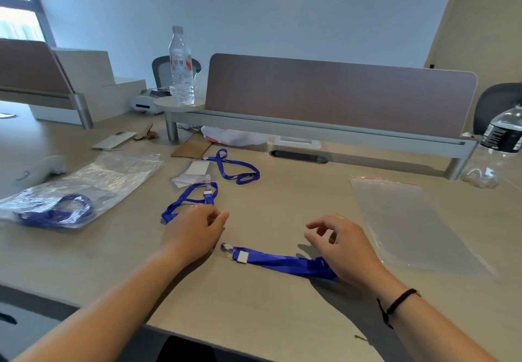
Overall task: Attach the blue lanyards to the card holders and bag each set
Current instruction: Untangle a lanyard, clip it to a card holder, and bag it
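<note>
A folded blue lanyard (282,261) with a white clip lies on the desk between my hands, its clip end on a small clear card holder (226,248). My right hand (344,245) hovers over its right end with loosely curled fingers and holds nothing. My left hand (195,231) sits at the near end of a second, looped lanyard (185,199). Its thumb and fingertips meet there, and I cannot tell whether they pinch the strap. A third lanyard (237,171) lies farther back beside white cards (192,173). An empty clear zip bag (409,226) lies flat to the right.
At the left lie a stack of clear bags (118,172) and a bagged lanyard (53,210). A water bottle (182,70) stands on a small round shelf, another bottle (502,132) at the far right. A brown divider panel (339,96) runs along the back.
</note>
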### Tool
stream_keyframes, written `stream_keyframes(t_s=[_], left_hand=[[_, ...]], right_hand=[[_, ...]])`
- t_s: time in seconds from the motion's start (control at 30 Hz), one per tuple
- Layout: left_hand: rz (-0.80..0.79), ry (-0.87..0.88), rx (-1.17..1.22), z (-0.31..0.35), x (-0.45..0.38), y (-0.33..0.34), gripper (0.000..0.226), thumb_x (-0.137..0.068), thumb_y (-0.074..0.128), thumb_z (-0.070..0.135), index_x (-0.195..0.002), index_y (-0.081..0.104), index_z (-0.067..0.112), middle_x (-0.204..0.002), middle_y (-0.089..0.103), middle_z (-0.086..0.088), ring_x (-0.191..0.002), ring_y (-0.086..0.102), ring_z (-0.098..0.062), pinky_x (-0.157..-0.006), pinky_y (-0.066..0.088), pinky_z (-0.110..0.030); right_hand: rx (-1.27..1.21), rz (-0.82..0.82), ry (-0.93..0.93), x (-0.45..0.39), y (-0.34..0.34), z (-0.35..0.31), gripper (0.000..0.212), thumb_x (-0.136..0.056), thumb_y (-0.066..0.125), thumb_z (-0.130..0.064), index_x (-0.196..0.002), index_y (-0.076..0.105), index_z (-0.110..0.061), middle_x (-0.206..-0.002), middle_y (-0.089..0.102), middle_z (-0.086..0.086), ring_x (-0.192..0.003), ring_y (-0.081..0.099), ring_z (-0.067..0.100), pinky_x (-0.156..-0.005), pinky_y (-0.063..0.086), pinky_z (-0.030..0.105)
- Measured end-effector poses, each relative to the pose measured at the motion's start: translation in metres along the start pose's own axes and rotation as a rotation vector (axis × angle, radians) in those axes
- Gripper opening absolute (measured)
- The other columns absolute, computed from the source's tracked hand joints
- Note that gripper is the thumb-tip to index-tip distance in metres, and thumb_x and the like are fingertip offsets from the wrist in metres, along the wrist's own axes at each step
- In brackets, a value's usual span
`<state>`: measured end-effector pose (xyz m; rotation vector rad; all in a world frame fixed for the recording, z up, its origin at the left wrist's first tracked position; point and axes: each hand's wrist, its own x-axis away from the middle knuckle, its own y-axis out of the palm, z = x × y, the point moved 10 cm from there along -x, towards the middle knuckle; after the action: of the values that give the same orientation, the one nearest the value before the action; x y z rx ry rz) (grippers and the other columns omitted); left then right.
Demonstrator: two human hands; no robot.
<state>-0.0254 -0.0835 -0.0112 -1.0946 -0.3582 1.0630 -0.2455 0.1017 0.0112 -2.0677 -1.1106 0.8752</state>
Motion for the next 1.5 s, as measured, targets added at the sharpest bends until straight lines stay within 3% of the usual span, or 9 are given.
stream_keyframes(t_s=[0.2,0.47,0.6,0.73,0.9,1.07,1.23,1.4,1.5], left_hand=[[0.099,-0.123,-0.067,-0.039,-0.036,-0.016,0.029,-0.099,0.051,0.049,-0.08,0.064,0.031,-0.073,0.064,0.012,-0.069,0.06,-0.002,-0.067,0.057,-0.029],[0.171,-0.142,-0.041,-0.077,-0.081,-0.027,0.023,-0.096,0.053,0.052,-0.09,0.065,0.034,-0.086,0.064,0.015,-0.076,0.056,-0.001,-0.062,0.044,-0.019],[0.199,-0.143,0.177,-0.094,-0.09,-0.019,0.013,-0.095,0.057,0.042,-0.091,0.067,0.036,-0.088,0.063,0.018,-0.081,0.057,0.001,-0.067,0.048,-0.021],[0.236,-0.246,0.361,-0.118,-0.095,-0.017,0.017,-0.098,0.053,0.032,-0.088,0.066,0.036,-0.084,0.065,0.017,-0.079,0.059,-0.001,-0.07,0.055,-0.033],[0.376,-0.423,0.383,-0.138,-0.087,-0.034,0.019,-0.098,0.048,0.031,-0.099,0.065,0.037,-0.088,0.065,0.015,-0.084,0.057,-0.006,-0.067,0.045,-0.031],[0.375,-0.508,0.399,-0.146,-0.084,-0.034,0.02,-0.096,0.046,0.035,-0.109,0.061,0.038,-0.099,0.066,0.015,-0.091,0.06,-0.012,-0.077,0.05,-0.034],[0.358,-0.519,0.387,-0.148,-0.083,-0.033,0.017,-0.097,0.045,0.037,-0.107,0.059,0.04,-0.097,0.066,0.017,-0.087,0.061,-0.011,-0.075,0.052,-0.033],[0.349,-0.467,0.369,-0.141,-0.085,-0.032,0.013,-0.099,0.048,0.036,-0.104,0.06,0.038,-0.095,0.065,0.015,-0.086,0.06,-0.008,-0.07,0.052,-0.031],[0.312,-0.371,0.331,-0.132,-0.089,-0.028,0.014,-0.1,0.05,0.035,-0.097,0.063,0.035,-0.09,0.065,0.013,-0.083,0.059,-0.007,-0.067,0.053,-0.031]], right_hand=[[0.079,-0.109,-0.085,-0.068,0.043,-0.05,0.026,-0.099,0.059,-0.035,-0.122,0.065,-0.027,-0.098,0.064,-0.013,-0.087,0.06,0.004,-0.08,0.051,0.019],[0.067,-0.15,-0.201,-0.189,0.138,-0.147,0.025,-0.1,0.053,-0.035,-0.119,0.065,-0.024,-0.104,0.066,-0.009,-0.093,0.06,0.008,-0.081,0.054,0.028],[0.25,-0.176,-0.147,-0.246,0.186,-0.171,0.035,-0.098,0.05,-0.049,-0.113,0.063,-0.02,-0.095,0.068,-0.002,-0.086,0.064,0.017,-0.079,0.058,0.036],[0.606,-0.194,-0.056,-0.283,0.225,-0.174,0.065,-0.093,0.035,-0.073,-0.08,0.055,-0.012,-0.072,0.058,0.002,-0.069,0.059,0.02,-0.079,0.056,0.039],[0.634,-0.243,0.069,-0.307,0.256,-0.171,0.079,-0.072,0.044,-0.088,-0.089,0.062,-0.013,-0.084,0.064,0.006,-0.071,0.058,0.023,-0.061,0.047,0.032],[0.407,-0.287,0.193,-0.315,0.266,-0.161,0.056,-0.063,0.07,-0.061,-0.097,0.061,-0.017,-0.089,0.064,0.006,-0.079,0.062,0.026,-0.072,0.055,0.037],[0.239,-0.245,0.208,-0.314,0.259,-0.151,0.07,-0.058,0.072,-0.062,-0.107,0.053,-0.017,-0.09,0.064,0.005,-0.081,0.064,0.024,-0.073,0.058,0.041],[-0.054,-0.231,0.186,-0.307,0.246,-0.146,0.066,-0.07,0.081,-0.054,-0.113,0.052,-0.013,-0.097,0.061,0.004,-0.084,0.06,0.019,-0.06,0.047,0.029],[-0.307,-0.166,0.133,-0.292,0.218,-0.15,0.055,-0.076,0.082,-0.042,-0.112,0.05,-0.017,-0.1,0.057,0.001,-0.088,0.057,0.016,-0.064,0.046,0.025]])
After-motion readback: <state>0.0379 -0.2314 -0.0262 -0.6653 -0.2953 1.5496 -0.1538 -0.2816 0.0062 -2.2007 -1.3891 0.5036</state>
